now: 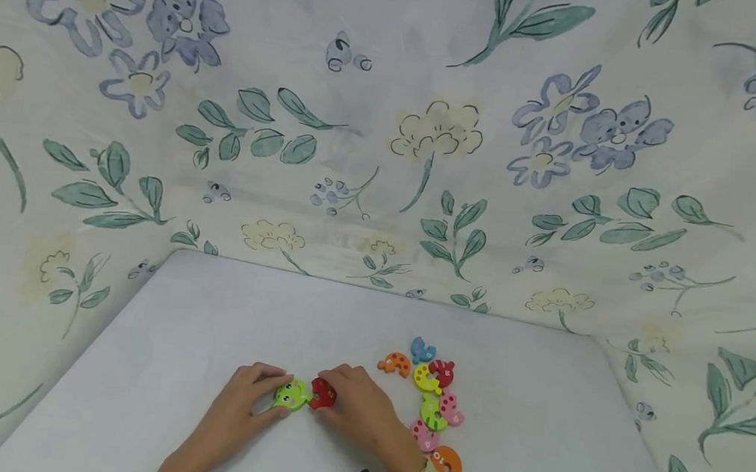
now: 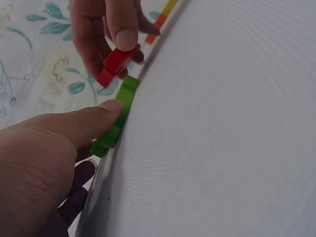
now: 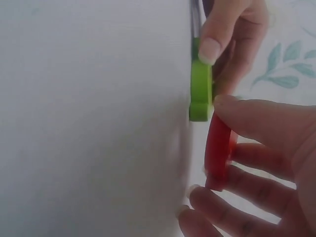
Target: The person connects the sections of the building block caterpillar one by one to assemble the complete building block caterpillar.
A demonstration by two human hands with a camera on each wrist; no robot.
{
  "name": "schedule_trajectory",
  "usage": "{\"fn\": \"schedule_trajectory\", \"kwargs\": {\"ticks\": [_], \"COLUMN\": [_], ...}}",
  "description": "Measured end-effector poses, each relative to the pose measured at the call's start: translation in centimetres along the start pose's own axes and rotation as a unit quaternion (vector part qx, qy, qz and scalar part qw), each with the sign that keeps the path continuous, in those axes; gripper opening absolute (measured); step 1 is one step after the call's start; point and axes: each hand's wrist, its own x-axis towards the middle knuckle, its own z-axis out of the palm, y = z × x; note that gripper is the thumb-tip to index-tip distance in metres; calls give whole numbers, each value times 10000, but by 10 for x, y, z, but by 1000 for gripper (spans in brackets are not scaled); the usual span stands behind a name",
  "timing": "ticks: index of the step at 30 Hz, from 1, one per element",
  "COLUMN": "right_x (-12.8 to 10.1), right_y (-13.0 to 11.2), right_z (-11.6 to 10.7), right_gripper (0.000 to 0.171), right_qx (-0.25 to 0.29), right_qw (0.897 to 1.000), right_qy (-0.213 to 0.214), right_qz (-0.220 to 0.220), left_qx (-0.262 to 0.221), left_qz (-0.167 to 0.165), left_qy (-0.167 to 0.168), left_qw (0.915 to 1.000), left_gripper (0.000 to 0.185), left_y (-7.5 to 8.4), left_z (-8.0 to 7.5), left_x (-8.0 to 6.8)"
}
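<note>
The green piece (image 1: pixel 291 394) is pinched flat on the white table (image 1: pixel 207 341) by the left hand (image 1: pixel 238 404), while the red piece (image 1: pixel 323 394) is gripped by the right hand (image 1: pixel 363 411), tilted, just beside the green one. Further right, a cluster of coloured pieces (image 1: pixel 431 402) is scattered; beyond it, floral cloth (image 1: pixel 385 154) is hung.
</note>
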Motion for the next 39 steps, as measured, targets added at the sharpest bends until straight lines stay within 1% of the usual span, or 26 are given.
{"fn": "schedule_trajectory", "kwargs": {"ticks": [6,11,14,20,23,28,33,39], "right_x": [5,10,12,11,10,7,-1,-12], "right_y": [1,1,-1,-1,-1,-1,-1,2], "right_z": [11,16,17,18,19,17,14,10], "right_gripper": [49,47,47,49,56,70,79,80], "right_qx": [-283,-486,-436,-182,-101,0,57,-78], "right_qw": [9994,9986,9990,9992,9989,9975,9947,9932], "right_qy": [66,125,135,147,109,-149,-382,-456], "right_qz": [-187,-154,-7,313,440,693,950,1064], "left_qx": [-96,-135,-153,-225,-279,-328,-371,-331], "left_qz": [62,173,227,229,241,194,73,67], "left_qy": [36,110,123,97,107,79,-27,23], "left_qw": [9999,9997,9995,9994,9993,9992,9993,9994], "left_gripper": [51,52,52,52,52,53,53,54], "left_y": [0,0,-2,-3,-3,-2,-1,0], "left_z": [2,0,0,1,1,3,3,2], "left_x": [-1,-1,0,0,-1,-1,0,1]}}
